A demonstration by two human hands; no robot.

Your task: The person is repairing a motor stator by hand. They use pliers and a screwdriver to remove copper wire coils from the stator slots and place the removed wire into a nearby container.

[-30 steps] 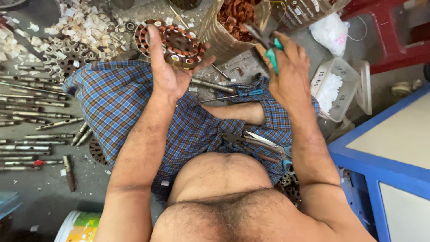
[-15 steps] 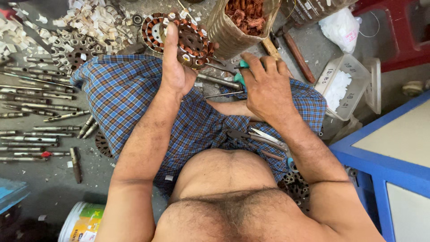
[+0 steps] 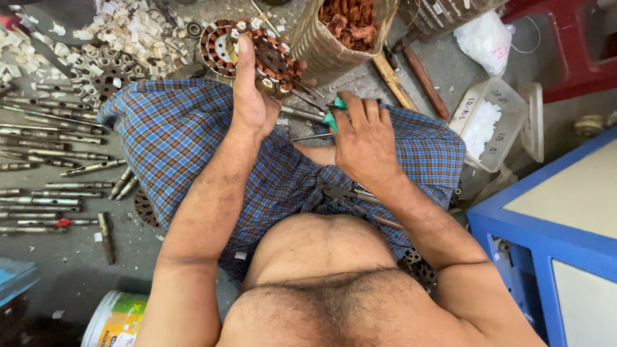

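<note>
My left hand (image 3: 252, 96) grips a round motor stator (image 3: 275, 64) wound with copper coils, holding it up over my knees. My right hand (image 3: 361, 138) is closed on pliers with green handles (image 3: 329, 115), and the metal jaws reach to the stator's right edge. A second stator (image 3: 215, 45) lies on the floor just behind the held one. Another pair of pliers (image 3: 350, 194) rests on the blue checked cloth across my lap.
A woven basket of copper wire scrap (image 3: 344, 26) stands just beyond the hands. Several metal shafts (image 3: 45, 167) lie in rows at the left, white scraps (image 3: 122, 29) above them. A clear plastic tub (image 3: 491, 122) and a blue cabinet (image 3: 553, 238) are at the right.
My right hand has come down and left, bringing the pliers against the stator. The left hand has held the stator in place throughout.
</note>
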